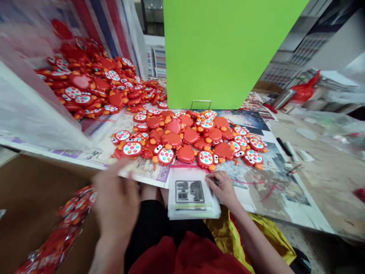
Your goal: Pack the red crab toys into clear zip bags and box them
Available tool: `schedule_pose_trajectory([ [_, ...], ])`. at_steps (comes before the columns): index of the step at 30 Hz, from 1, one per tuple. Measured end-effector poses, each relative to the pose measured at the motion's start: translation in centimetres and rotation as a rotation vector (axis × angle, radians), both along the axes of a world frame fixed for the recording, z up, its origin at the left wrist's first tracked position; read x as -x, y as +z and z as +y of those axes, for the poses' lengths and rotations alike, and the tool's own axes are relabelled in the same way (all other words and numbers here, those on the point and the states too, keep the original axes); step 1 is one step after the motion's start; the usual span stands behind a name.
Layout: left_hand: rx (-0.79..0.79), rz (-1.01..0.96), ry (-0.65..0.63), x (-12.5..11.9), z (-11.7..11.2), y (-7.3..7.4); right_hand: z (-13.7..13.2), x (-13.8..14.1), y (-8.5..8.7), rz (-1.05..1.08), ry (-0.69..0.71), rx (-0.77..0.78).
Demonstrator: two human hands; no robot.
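Note:
A stack of clear plastic bags (pixel 189 192) with a black printed label lies at the table's front edge, overhanging it slightly. My right hand (pixel 224 186) is at the stack's right side, its fingers curled and pinched at the edge of the bags. Motion smears my left hand (pixel 118 198), which is off the table at lower left, above the side of a cardboard box; its fingers are not clear. Beyond the bags spreads a pile of red crab-like plastic toys (pixel 185 135) with white, dotted bellies and orange claws, some face up and some back up.
A large plastic sack (pixel 51 102) spills more red toys at the left. The cardboard box (pixel 37 182) below it holds bagged toys. An upright green board (pixel 222 53) stands behind the pile. A black marker (pixel 284 146) and a red-handled tool (pixel 270 108) lie at right.

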State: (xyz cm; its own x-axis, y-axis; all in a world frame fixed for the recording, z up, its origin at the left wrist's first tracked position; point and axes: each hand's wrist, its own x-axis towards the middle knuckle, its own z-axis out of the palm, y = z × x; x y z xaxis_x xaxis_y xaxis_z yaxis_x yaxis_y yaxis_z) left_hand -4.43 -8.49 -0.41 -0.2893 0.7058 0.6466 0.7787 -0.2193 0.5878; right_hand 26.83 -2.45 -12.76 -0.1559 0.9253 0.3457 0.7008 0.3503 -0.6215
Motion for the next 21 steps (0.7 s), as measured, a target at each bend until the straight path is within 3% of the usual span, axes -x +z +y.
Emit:
schedule_pose_trajectory([
  [3,0.328,0.361,-0.403,-5.4,3.7,-3.7,-0.1,0.0,0.0,0.001,0.002,-0.003],
  [6,0.520,0.502,-0.415,-9.6,6.6,-7.0,-0.4,-0.1,-0.1,-0.015,0.001,-0.009],
  [9,0.518,0.546,-0.335,-11.5,7.7,-9.0,-0.6,0.0,0.0,-0.026,-0.022,-0.054],
  [15,0.407,0.536,-0.364,-11.4,7.2,-10.3,1.9,1.6,1.6,-0.126,-0.100,-0.229],
  [21,0.357,0.456,-0.462,-11.0,7.2,-10.5,6.2,2.8,1.9,-0.310,-0.105,-0.090],
])
